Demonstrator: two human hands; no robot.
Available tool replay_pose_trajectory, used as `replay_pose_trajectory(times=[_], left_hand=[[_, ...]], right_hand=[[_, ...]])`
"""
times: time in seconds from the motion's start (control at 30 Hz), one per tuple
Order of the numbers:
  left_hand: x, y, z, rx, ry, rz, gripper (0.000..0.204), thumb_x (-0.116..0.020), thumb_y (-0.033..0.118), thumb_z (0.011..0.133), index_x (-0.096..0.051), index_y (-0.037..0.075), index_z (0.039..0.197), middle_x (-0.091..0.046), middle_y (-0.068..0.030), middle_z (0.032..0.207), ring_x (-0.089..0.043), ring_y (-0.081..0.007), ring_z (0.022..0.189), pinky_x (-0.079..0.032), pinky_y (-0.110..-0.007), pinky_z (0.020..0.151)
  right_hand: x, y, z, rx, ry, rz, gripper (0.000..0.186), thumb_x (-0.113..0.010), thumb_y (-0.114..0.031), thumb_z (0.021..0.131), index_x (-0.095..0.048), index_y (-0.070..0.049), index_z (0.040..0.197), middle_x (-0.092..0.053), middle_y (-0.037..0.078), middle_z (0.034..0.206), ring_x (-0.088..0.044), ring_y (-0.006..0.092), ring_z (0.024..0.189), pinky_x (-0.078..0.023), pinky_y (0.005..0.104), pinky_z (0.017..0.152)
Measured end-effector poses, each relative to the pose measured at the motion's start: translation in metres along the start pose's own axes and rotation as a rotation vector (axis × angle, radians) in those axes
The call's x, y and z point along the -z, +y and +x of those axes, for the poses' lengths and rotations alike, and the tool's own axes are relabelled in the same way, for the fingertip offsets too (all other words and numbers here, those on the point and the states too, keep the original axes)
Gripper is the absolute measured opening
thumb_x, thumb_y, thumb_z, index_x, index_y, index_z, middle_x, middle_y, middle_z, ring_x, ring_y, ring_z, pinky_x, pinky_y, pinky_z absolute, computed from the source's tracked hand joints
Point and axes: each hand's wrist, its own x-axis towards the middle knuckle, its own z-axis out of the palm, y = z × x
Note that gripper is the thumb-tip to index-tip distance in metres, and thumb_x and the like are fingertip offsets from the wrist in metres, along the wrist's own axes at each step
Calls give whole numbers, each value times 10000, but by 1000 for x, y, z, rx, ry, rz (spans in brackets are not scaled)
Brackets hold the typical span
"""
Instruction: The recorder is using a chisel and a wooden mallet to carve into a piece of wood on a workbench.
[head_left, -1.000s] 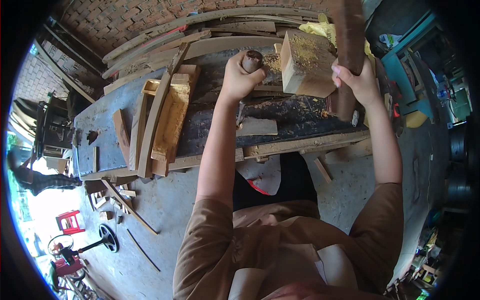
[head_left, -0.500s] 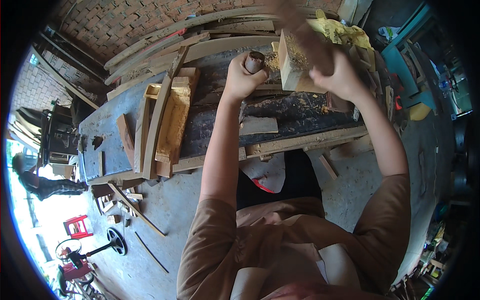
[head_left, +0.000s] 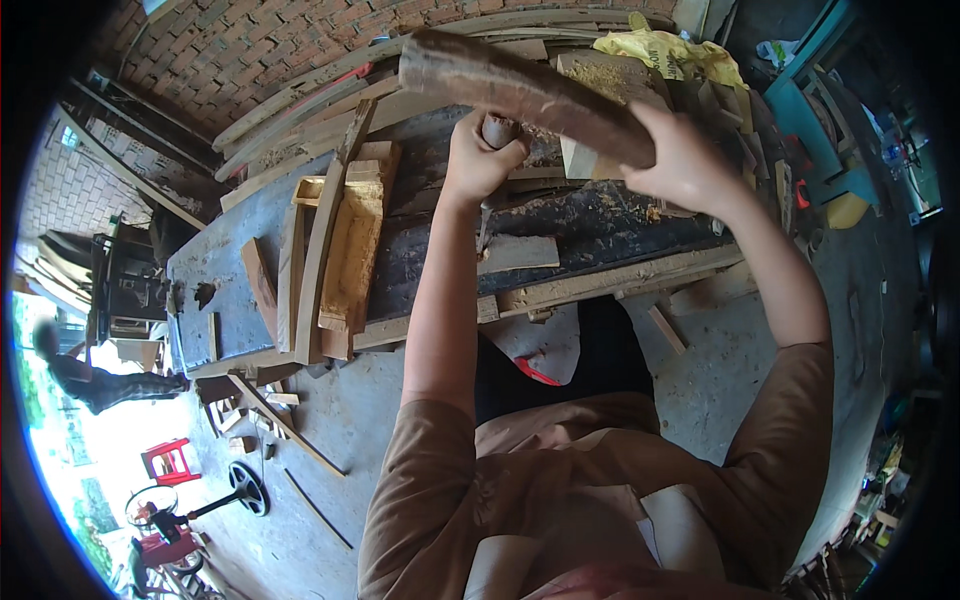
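Note:
My left hand (head_left: 474, 165) is wrapped round the handle of a chisel (head_left: 499, 131), held upright over the bench. Its narrow shank shows below the fist, near a flat grey piece of wood (head_left: 522, 253); where the tip rests I cannot tell. In my right hand (head_left: 688, 168) is one end of a thick, dark wooden club (head_left: 520, 88). The club's far end reaches left, over and past the top of the chisel handle; whether they touch is unclear. Behind the club stands a pale wood block (head_left: 580, 160), partly hidden, with shavings on top.
The dark workbench (head_left: 225, 300) carries a yellowish hollowed wooden piece (head_left: 350, 260) and several strips at left. Long boards (head_left: 300, 120) lie along the brick wall. A yellow sack (head_left: 675, 55) sits at the back right. Offcuts, a red stool (head_left: 172, 462) and another person (head_left: 105, 380) are at left.
The club has swung down to the left, from pointing up and away to lying across above the chisel. My left hand stays nearly in place on the handle.

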Motion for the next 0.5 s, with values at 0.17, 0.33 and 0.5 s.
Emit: replay_pose_trajectory(times=[0.17, 0.33, 0.5], left_hand=[[0, 2, 0, 35, -14, 26, 166, -631, 53, 656, -547, 16, 794, -534, 3, 657, -463, -60, 588, -395, -225, 537], [-6, 8, -3, -6, -8, -69, 143, -635, 47, 661, -536, 27, 762, -524, 10, 655, -447, -52, 589, -383, -221, 532], [3, 3, -3, 19, -29, 19, 142, -632, 46, 663, -538, 30, 767, -517, 17, 655, -445, -57, 585, -381, -225, 532]], right_hand=[[8, 6, 3, 160, 467, 259, 415, -654, -111, 673, -482, 13, 1030, -574, 113, 868, -557, 195, 814, -439, 312, 749], [-13, 11, 5, 105, 28, 238, 450, -671, -113, 664, -475, 30, 1044, -552, 125, 918, -537, 204, 857, -426, 319, 782], [-2, 23, 7, 60, 82, 337, 426, -676, -115, 676, -491, 44, 1025, -559, 109, 890, -546, 221, 813, -440, 327, 763]])
